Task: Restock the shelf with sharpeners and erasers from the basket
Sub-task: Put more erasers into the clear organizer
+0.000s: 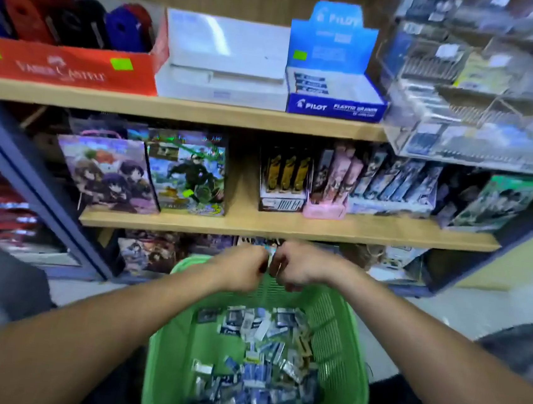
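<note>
A green plastic basket (340,328) sits on my lap, holding several small wrapped erasers and sharpeners (258,359). My left hand (240,269) and my right hand (298,266) are closed together above the basket's far rim, pinching a small item (271,254) between them; blur hides what it is. On the top shelf stands a blue Pilot eraser box (334,107) with a few erasers in its left side. A red Faber-Castell box (65,67) of sharpeners stands at the left of that shelf.
A white box (223,65) lies between the red and blue boxes. Clear acrylic pen racks (479,102) fill the top right. The middle shelf (288,229) carries illustrated boxes and card packs. A blue upright post (40,184) runs down the left.
</note>
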Action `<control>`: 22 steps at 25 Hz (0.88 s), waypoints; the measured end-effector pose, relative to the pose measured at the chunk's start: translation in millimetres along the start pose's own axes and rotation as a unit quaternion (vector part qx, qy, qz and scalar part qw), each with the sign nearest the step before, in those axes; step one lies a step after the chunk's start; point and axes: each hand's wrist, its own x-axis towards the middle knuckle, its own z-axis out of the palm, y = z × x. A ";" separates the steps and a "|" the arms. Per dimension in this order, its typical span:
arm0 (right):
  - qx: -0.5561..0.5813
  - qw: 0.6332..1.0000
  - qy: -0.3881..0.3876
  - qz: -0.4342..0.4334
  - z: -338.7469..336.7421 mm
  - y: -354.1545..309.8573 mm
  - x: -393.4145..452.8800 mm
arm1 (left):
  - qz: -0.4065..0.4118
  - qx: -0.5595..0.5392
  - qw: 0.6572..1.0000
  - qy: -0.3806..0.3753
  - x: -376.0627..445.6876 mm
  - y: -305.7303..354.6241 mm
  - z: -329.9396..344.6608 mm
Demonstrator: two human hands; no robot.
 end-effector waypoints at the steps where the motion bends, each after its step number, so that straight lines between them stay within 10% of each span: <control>1: -0.010 0.999 -0.038 0.016 26.3 7.5 18.3 | -0.019 0.013 0.998 -0.060 3.9 -12.0 25.9; 8: 0.023 0.986 -0.106 0.128 154.9 53.4 93.3 | -0.144 -0.023 0.972 -0.186 30.4 -77.0 154.1; 22: 0.068 0.956 -0.062 0.277 249.9 57.9 145.1 | -0.300 -0.048 0.949 -0.086 42.0 -113.6 255.3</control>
